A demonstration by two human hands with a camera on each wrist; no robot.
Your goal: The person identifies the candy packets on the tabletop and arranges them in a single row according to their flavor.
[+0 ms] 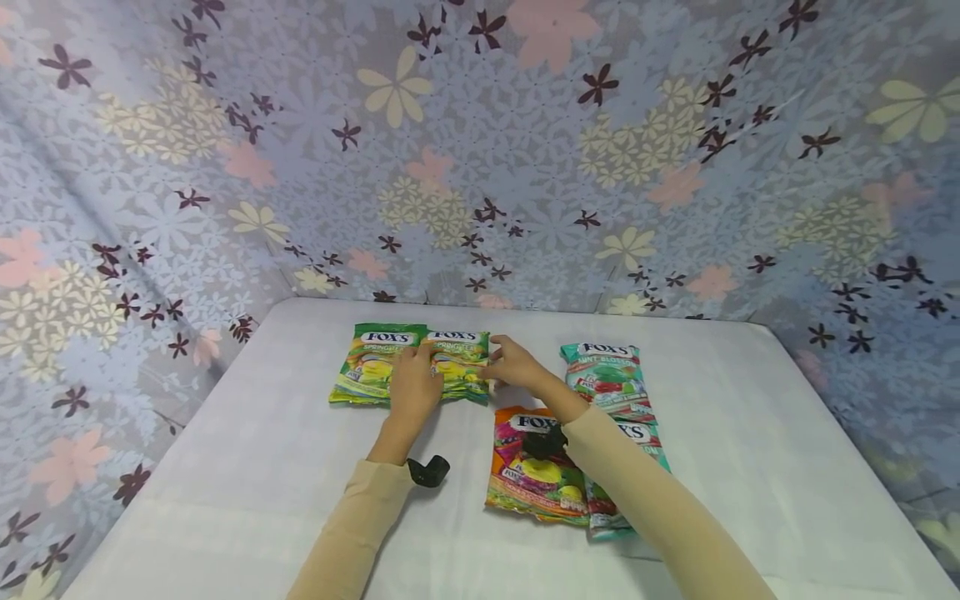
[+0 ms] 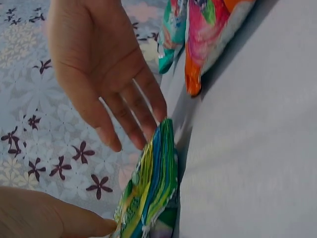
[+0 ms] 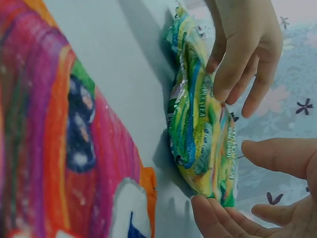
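Two green-and-yellow Fox's Spring Tea candy bags lie side by side, the left bag (image 1: 367, 375) against the right bag (image 1: 463, 358). My left hand (image 1: 416, 383) rests on them near where they meet, fingertips touching the wrapper. In the right wrist view its fingers (image 3: 233, 74) reach down loosely onto the bag. My right hand (image 1: 517, 364) is at the right edge of the right green bag. Its fingers are spread and fairly straight, with fingertips (image 2: 157, 106) at the bag's edge in the left wrist view.
An orange-and-pink Fox's bag (image 1: 525, 475) lies below my right forearm. Two teal Fox's bags, an upper one (image 1: 607, 375) and a lower one (image 1: 603, 508) partly hidden by the sleeve, are beside it. The white table (image 1: 247, 483) meets a flowered cloth wall (image 1: 480, 167) behind.
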